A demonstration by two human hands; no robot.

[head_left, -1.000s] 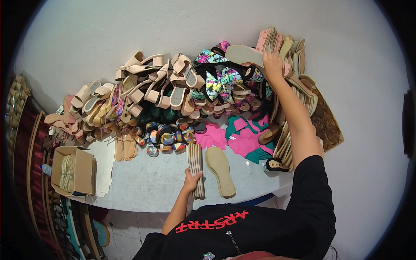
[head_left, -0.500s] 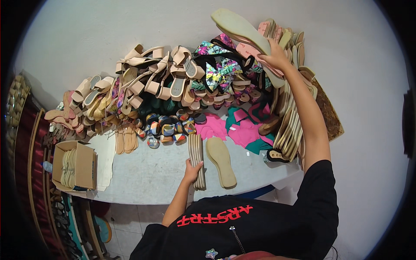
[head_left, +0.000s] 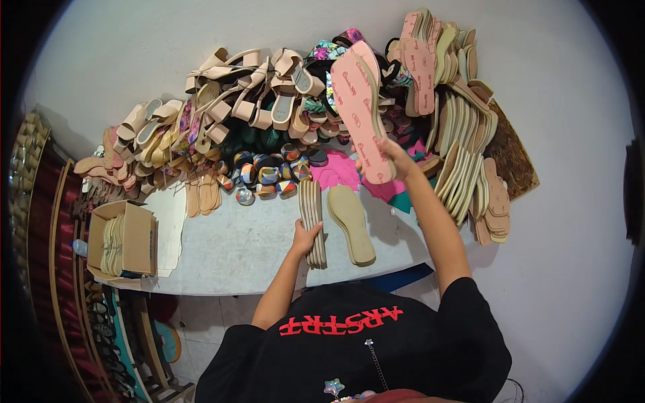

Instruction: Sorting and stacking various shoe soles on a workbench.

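Observation:
My left hand (head_left: 307, 237) is closed around a stack of several beige shoe soles (head_left: 310, 208), stood on edge on the table. Beside that stack, a single beige sole (head_left: 351, 221) lies flat. Raised above the table, my right hand (head_left: 391, 161) grips the heel end of some pink-faced soles (head_left: 356, 101). Their printed pink side faces up, and a beige edge shows behind, so more than one seems to be held. The fingers underneath are mostly hidden.
Finished sandals (head_left: 269, 94) are heaped along the wall. More soles stand in rows (head_left: 467, 127) at the right, by a brown board (head_left: 514, 154). Pink fabric pieces (head_left: 336, 171) and colourful patterned heels (head_left: 267, 174) lie mid-table. A cardboard box (head_left: 138, 235) of soles stands left.
My right hand has come down and nearer from the back-right rows with the soles, turning their pink side up. My left hand still holds its stack. The whole view has shifted slightly.

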